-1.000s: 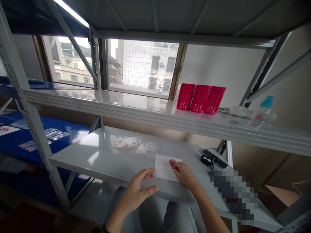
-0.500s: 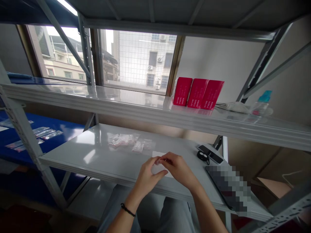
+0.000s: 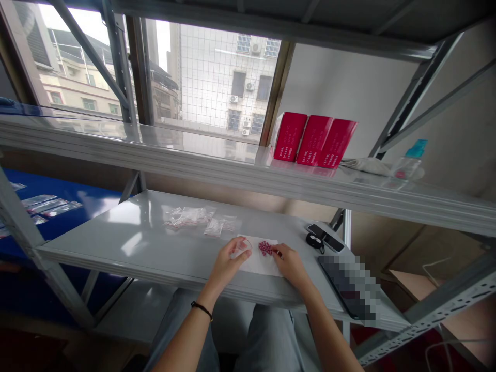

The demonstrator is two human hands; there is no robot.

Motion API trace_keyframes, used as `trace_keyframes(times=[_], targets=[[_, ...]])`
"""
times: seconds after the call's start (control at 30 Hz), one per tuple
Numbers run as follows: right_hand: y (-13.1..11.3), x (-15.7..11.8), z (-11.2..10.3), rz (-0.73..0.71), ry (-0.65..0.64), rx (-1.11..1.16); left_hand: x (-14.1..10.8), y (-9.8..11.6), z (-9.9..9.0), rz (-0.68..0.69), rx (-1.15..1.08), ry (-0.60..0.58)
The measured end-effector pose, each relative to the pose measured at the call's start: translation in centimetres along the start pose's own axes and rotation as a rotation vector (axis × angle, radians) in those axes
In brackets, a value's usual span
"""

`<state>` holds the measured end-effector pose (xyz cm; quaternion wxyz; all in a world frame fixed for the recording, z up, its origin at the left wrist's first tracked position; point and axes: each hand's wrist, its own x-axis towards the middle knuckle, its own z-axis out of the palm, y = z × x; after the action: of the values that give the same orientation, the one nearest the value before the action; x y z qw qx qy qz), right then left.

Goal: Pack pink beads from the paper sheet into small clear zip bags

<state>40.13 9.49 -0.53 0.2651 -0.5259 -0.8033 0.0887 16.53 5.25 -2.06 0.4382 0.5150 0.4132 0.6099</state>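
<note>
Small dark red beads (image 3: 265, 248) lie in a cluster on a white sheet of paper (image 3: 258, 266) on the grey shelf. My left hand (image 3: 228, 260) holds a small clear plastic bag (image 3: 242, 246) over the left part of the paper, thumb and fingers closed on it. At the right edge of the bead cluster, the fingertips of my right hand (image 3: 287, 261) are pinched together; what is between them, if anything, is too small to make out. Behind the paper lie clear bags in a loose pile (image 3: 189, 216) and a smaller group (image 3: 219, 226).
A phone (image 3: 326, 237), a black round item (image 3: 314, 240) and a dark flat device (image 3: 339, 284) lie on the right. Red boxes (image 3: 290, 137) and a spray bottle (image 3: 406, 164) stand on the upper shelf. A metal post (image 3: 50, 263) rises at left.
My hands were together over the paper and have moved apart. The right hand has moved to the beads, which now show; the left keeps the bag. The camera view has shifted.
</note>
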Motion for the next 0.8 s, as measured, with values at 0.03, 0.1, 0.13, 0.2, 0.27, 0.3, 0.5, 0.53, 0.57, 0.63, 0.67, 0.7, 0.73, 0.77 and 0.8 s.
trace_keyframes(times=[0.03, 0.1, 0.13, 0.2, 0.27, 0.3, 0.5, 0.53, 0.57, 0.63, 0.67, 0.7, 0.73, 0.77, 0.8], targets=[[-0.1, -0.2, 0.3, -0.008, -0.005, -0.023, 0.0, -0.1, -0.1, -0.008, -0.038, -0.002], [-0.4, -0.3, 0.6, -0.018, -0.017, -0.07, -0.1, 0.0, -0.2, -0.023, -0.103, 0.006], [-0.5, -0.3, 0.7, -0.022, -0.022, -0.091, -0.2, 0.2, -0.3, -0.032, -0.126, 0.014], [-0.7, -0.2, 0.7, -0.028, -0.035, -0.127, -0.3, 0.4, -0.4, -0.049, -0.151, 0.028], [-0.9, -0.1, 0.7, -0.034, -0.048, -0.162, -0.3, 0.6, -0.4, -0.052, -0.155, 0.028], [-1.1, 0.0, 0.7, -0.036, -0.053, -0.178, -0.3, 0.6, -0.4, -0.047, -0.154, 0.023], [-1.7, 0.7, 0.8, -0.045, -0.095, -0.247, -0.5, 0.4, -0.3, -0.013, -0.125, -0.005], [-1.7, 0.8, 0.9, -0.046, -0.106, -0.253, -0.6, 0.4, -0.3, -0.012, -0.121, -0.011], [-1.7, 1.0, 0.9, -0.047, -0.116, -0.257, -0.6, 0.4, -0.3, -0.01, -0.118, -0.014], [-1.5, 1.2, 0.9, -0.047, -0.131, -0.257, -0.7, 0.5, -0.3, -0.004, -0.113, -0.009], [-1.5, 1.3, 0.9, -0.047, -0.133, -0.252, -0.7, 0.5, -0.3, 0.0, -0.107, -0.007], [-1.5, 1.2, 0.7, -0.048, -0.131, -0.244, -0.7, 0.5, -0.4, 0.005, -0.098, -0.007], [-1.5, 1.2, 0.5, -0.048, -0.124, -0.233, -0.8, 0.5, -0.4, 0.011, -0.087, -0.009], [-1.5, 1.1, 0.1, -0.047, -0.112, -0.218, -0.8, 0.4, -0.4, 0.017, -0.074, -0.011], [-1.7, 1.0, -0.3, -0.046, -0.097, -0.202, -0.8, 0.4, -0.4, 0.023, -0.06, -0.013]])
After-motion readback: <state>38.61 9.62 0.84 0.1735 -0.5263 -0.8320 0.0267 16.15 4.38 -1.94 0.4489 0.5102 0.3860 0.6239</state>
